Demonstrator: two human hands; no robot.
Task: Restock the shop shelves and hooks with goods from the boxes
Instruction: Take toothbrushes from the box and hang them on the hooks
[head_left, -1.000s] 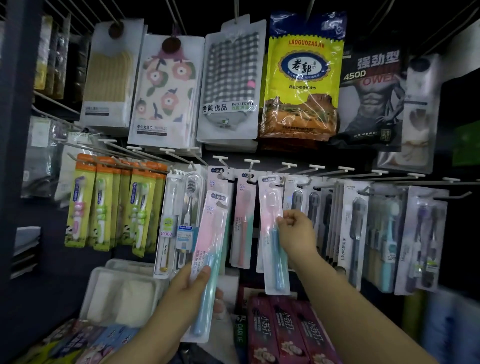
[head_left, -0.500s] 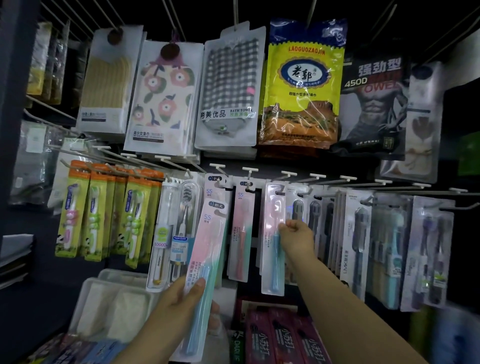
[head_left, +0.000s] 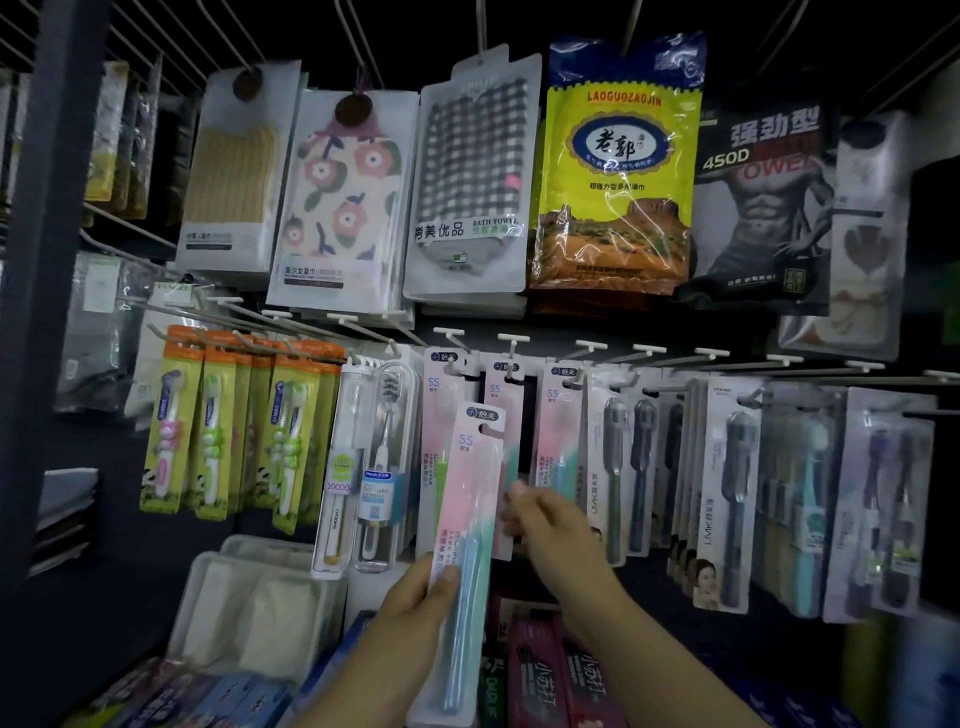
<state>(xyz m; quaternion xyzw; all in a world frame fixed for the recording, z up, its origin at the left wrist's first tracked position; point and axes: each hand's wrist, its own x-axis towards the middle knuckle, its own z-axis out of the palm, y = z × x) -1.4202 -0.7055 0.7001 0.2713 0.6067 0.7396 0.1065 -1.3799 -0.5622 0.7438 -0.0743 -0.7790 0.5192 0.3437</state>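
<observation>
My left hand (head_left: 410, 603) grips a pink-and-teal carded toothbrush pack (head_left: 467, 530) by its lower part, its hang hole up and below the hooks. Matching pink packs hang on three white hooks (head_left: 511, 340) above, at the left (head_left: 441, 415), middle (head_left: 501, 395) and right (head_left: 558, 431). My right hand (head_left: 550, 519) is blurred, fingers loosely spread, just right of the held pack and in front of the hanging ones. It holds nothing that I can see.
Green children's toothbrush packs (head_left: 218, 431) hang left, grey toothbrush packs (head_left: 727, 493) right. Bagged towels (head_left: 470, 176) and a yellow bag (head_left: 618, 161) hang above. Toothpaste boxes (head_left: 550, 670) and a clear tub (head_left: 249, 608) stand on the shelf below.
My right hand has let go of the pink pack on the right hook and moved left and down toward the held pack. My left hand has raised its pack slightly.
</observation>
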